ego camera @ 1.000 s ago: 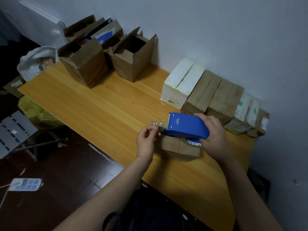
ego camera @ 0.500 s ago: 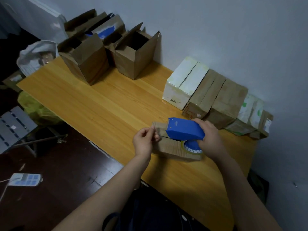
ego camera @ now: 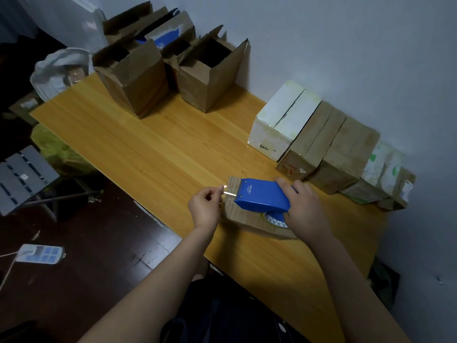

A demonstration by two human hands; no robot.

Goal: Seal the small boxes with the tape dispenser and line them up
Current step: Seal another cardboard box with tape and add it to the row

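counter (ego camera: 153, 144): smooth wood grain, light sheen
dispenser (ego camera: 262, 198): blue plastic, smooth
box (ego camera: 243, 217): brown matt cardboard
tape (ego camera: 228, 193): glossy

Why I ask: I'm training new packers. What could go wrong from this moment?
The tape, pinched by the left hand and stretched to the blue tape dispenser, hangs free, so it may fold or land crooked. Neither hand appears to hold the small box; the right hand grips only the dispenser, so the box may slide toward the near edge of the table.
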